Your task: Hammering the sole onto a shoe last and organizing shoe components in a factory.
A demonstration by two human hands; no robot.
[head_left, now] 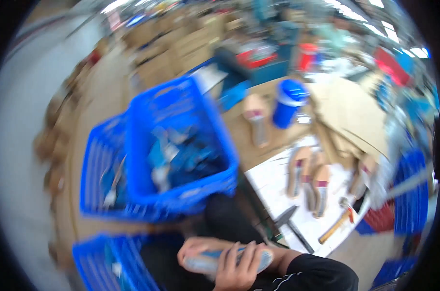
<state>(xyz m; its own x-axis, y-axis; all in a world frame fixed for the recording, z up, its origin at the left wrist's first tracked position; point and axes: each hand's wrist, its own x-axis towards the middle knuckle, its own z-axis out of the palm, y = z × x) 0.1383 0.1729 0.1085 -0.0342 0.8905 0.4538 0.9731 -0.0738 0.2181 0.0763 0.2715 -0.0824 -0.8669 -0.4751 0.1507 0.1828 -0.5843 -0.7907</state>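
Both hands meet low in the view, close to the body, around one long flat piece that looks like a shoe insole [229, 261], pale grey with a blue upper side. The right hand [237, 271] lies over it with the fingers [249, 254] curled around its edge, so it clearly grips the piece. The left hand [193, 250] holds the other end; its fingers are closed around the tip, although the blur hides the details.

On the table [273, 182], to the right, several similar pieces [307, 177] lie in a loose row on a white sheet, and one more piece [256, 121] lies farther back beside a blue cup [289, 103]. A hammer [337, 224] with a wooden handle and a dark blade [290, 220] lie near the table edge.

To the left, a blue plastic basket [176, 145] holds many mixed parts. I judge that the work is somewhere in the middle: some pieces already lie on the table, one is in the hands, and the basket is far from empty.
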